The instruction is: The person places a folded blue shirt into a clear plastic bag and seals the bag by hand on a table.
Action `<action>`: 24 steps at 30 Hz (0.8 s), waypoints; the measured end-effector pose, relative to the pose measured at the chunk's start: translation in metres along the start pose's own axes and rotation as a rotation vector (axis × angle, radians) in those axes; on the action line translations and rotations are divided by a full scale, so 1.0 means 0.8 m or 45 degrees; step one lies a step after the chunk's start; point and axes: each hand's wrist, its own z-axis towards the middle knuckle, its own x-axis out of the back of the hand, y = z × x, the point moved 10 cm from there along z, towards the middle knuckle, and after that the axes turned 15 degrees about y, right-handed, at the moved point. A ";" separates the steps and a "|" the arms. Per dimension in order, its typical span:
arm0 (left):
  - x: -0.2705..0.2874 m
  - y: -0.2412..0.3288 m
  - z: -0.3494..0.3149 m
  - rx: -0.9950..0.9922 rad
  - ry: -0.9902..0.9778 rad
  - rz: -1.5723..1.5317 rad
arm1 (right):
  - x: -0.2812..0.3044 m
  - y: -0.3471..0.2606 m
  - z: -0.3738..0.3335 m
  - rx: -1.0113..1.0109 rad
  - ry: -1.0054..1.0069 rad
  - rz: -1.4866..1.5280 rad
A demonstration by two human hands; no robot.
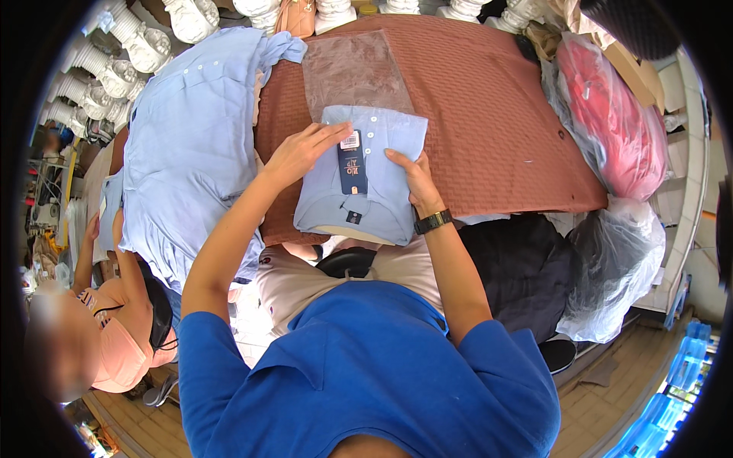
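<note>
Apparently bagging folded shirt [391, 195], pinched in right hand [417, 178], under straight-fingered left hand [300, 150]. Likely needs easing into clear bag [355, 69].

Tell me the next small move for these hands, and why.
Probably slide the folded shirt toward the clear bag: the bag lies flat at its far edge, the right hand grips its side, and the left hand's fingers are at the dark tag.

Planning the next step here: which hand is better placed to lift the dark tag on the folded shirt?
Probably the left hand: it reaches the upper end of the dark tag, while the right hand holds the right edge of the folded shirt and could steady it.
</note>
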 end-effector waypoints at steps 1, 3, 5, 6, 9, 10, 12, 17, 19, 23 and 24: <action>0.004 0.005 0.004 -0.049 0.060 0.025 | -0.001 -0.005 0.001 0.055 0.007 -0.019; 0.014 0.015 0.009 -0.143 0.180 0.080 | -0.012 -0.022 -0.001 0.161 0.013 -0.056; 0.004 0.012 0.009 -0.107 0.114 0.006 | -0.018 -0.023 0.000 0.127 -0.067 -0.082; 0.000 0.012 0.009 -0.089 0.082 -0.032 | -0.021 -0.023 -0.001 0.110 -0.108 -0.095; -0.017 0.025 0.025 0.039 -0.160 0.068 | -0.010 -0.018 0.006 0.007 -0.005 -0.014; -0.021 0.029 0.030 0.037 -0.174 0.103 | -0.009 -0.019 0.006 0.004 -0.014 -0.016; -0.026 0.033 0.037 0.032 -0.203 0.177 | -0.010 -0.021 0.007 -0.005 -0.036 -0.017; -0.041 0.031 0.048 -0.193 0.132 0.195 | -0.014 -0.013 0.018 0.041 -0.059 -0.100; -0.057 0.026 0.050 -0.116 0.024 0.170 | -0.015 -0.013 0.020 0.045 -0.068 -0.110; -0.064 0.048 0.080 0.039 -0.175 0.202 | -0.010 -0.017 0.020 0.073 -0.064 -0.121; -0.063 0.050 0.083 0.053 -0.165 0.193 | -0.012 -0.017 0.020 0.077 -0.066 -0.128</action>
